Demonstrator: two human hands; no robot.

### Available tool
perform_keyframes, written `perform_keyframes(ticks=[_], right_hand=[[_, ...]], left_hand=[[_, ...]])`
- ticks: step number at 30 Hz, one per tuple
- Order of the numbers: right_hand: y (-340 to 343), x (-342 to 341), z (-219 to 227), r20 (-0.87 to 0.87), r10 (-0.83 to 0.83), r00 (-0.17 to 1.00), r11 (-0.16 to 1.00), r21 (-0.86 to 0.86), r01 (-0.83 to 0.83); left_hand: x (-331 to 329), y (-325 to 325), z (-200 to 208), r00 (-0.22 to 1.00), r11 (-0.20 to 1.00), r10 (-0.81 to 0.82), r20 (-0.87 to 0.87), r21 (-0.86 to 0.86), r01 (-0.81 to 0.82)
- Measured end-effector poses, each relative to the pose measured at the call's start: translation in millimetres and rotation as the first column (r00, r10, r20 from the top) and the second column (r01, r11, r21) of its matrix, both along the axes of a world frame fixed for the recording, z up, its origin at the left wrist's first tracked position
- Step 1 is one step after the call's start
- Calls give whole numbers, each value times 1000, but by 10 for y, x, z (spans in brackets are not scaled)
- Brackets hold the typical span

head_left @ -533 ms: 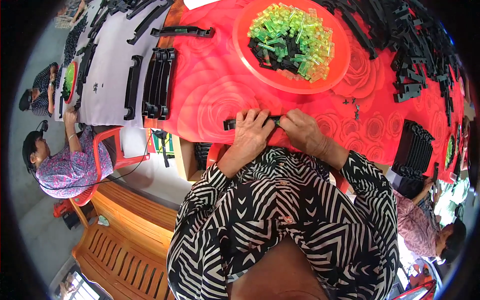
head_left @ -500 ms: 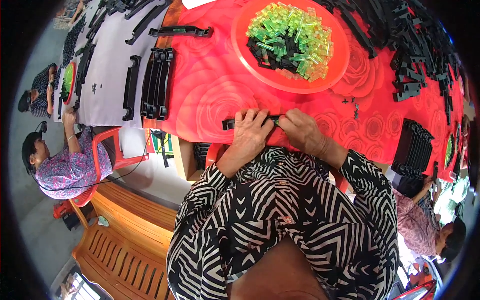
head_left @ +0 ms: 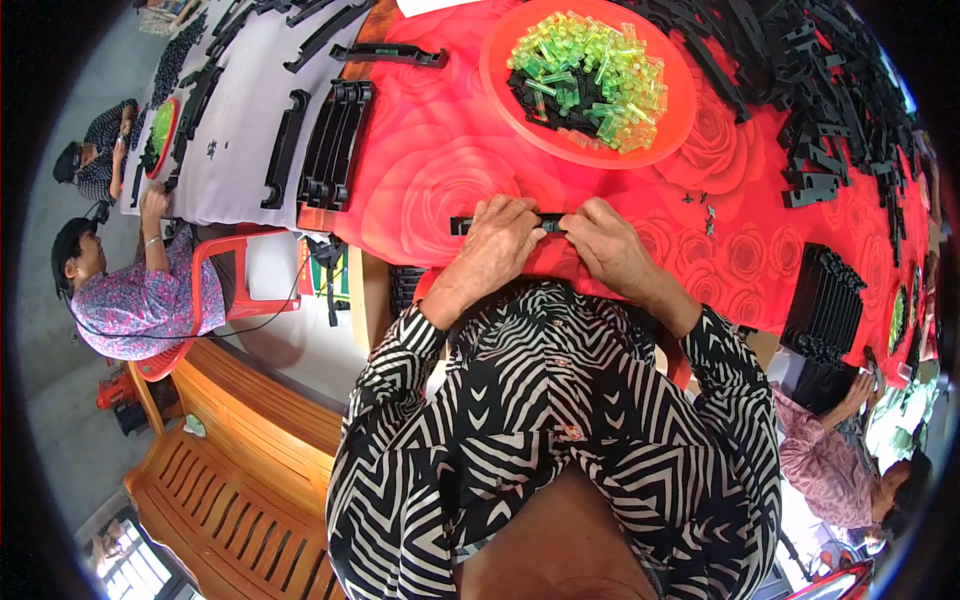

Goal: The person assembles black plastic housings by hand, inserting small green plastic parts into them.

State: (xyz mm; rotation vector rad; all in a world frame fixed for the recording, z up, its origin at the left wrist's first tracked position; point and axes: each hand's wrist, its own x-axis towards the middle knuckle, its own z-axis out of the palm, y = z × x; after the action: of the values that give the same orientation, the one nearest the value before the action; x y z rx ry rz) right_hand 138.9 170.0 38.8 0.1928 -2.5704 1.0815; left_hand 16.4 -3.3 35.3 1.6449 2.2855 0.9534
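A slim black plastic spirit-level body lies crosswise at the near edge of the red table, with a hint of green at its middle. My left hand is wrapped over it, fingers bent, leaving its left end sticking out. At the right end my right hand is closed, thumb and fingertips pressed against the bar. Whether a small piece is between those fingertips is hidden. Beyond my hands stands a round red tray of yellow-green clear vials and small black pieces.
Finished-looking black bodies stand grouped at the left, one with a green vial behind them. A large heap of black bodies covers the far right, and a stack sits nearer. Co-workers sit at both sides. A wooden bench is at lower left.
The view has shifted slightly. My right hand has turned a little, its fingers lowered onto the bar's end. My left hand keeps its hold, with its fingers drawn together more.
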Motion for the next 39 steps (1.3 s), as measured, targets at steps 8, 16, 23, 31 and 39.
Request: perform_keyframes(ticks=[8, 16, 23, 31, 39], right_hand=[[-7, 20, -54, -24, -109, 994, 989, -105, 106], [-2, 9, -114, -61, -95, 994, 992, -88, 89], [14, -17, -103, -45, -74, 996, 994, -78, 71], [63, -45, -37, -21, -7, 1000, 998, -68, 6], [45, -58, -41, 39, 4, 999, 1000, 7, -4]], left_hand=[[-84, -9, -17, 993, 995, -25, 116, 96, 14], [22, 37, 6, 998, 999, 30, -58, 30, -29], [53, 44, -128, 994, 994, 58, -94, 94, -49], [65, 43, -138, 990, 991, 77, -121, 115, -63], [77, 55, -111, 991, 992, 86, -105, 104, -75]])
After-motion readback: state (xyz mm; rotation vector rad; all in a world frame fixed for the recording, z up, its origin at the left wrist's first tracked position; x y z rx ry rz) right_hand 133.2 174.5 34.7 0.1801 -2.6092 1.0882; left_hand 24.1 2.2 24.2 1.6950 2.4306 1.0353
